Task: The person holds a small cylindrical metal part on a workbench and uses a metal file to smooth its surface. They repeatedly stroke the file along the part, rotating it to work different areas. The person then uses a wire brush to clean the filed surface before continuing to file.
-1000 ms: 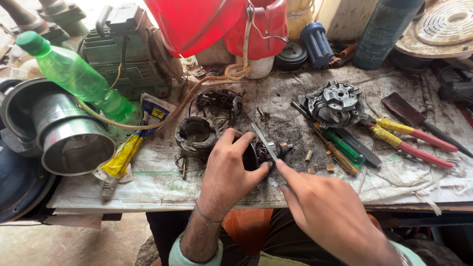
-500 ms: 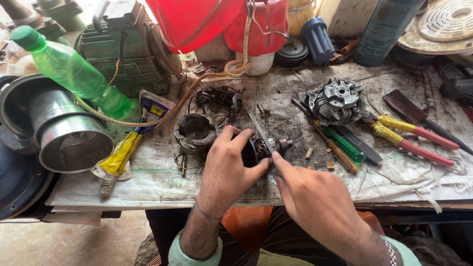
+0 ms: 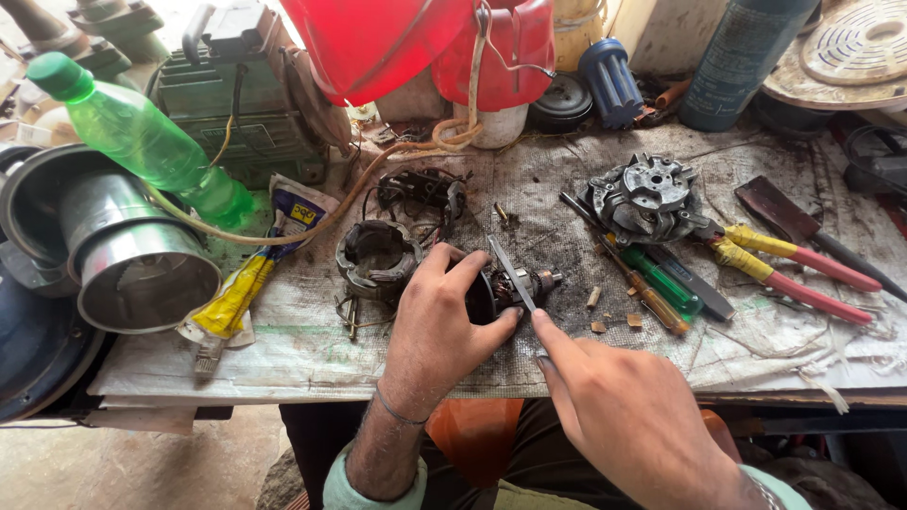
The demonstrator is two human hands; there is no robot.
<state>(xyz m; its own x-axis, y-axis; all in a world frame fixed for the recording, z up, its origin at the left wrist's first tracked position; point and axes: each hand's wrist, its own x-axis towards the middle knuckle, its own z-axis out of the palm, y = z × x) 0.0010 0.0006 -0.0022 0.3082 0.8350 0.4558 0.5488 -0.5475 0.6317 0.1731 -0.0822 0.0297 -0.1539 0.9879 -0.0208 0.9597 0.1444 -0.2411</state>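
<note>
My left hand (image 3: 439, 326) grips a small dark motor armature (image 3: 515, 286) that lies on the dirty workbench cloth (image 3: 567, 203), its shaft end pointing right. My right hand (image 3: 624, 416) holds a thin flat metal blade (image 3: 511, 272), like a file, laid across the armature's commutator. Just left of my left hand sits a round stator ring with windings (image 3: 376, 257). Behind it lies a tangled black part with wires (image 3: 420, 189).
A metal end bell (image 3: 642, 195), screwdrivers (image 3: 652, 283) and red-and-yellow pliers (image 3: 794, 264) lie right. A green bottle (image 3: 142, 137), steel cylinder (image 3: 142, 260) and yellow tube (image 3: 236, 293) sit left. A red container (image 3: 416, 38) and green motor (image 3: 241, 94) stand behind.
The blade has shifted slightly across the armature while both hands stay in place. The camera view has moved a little.
</note>
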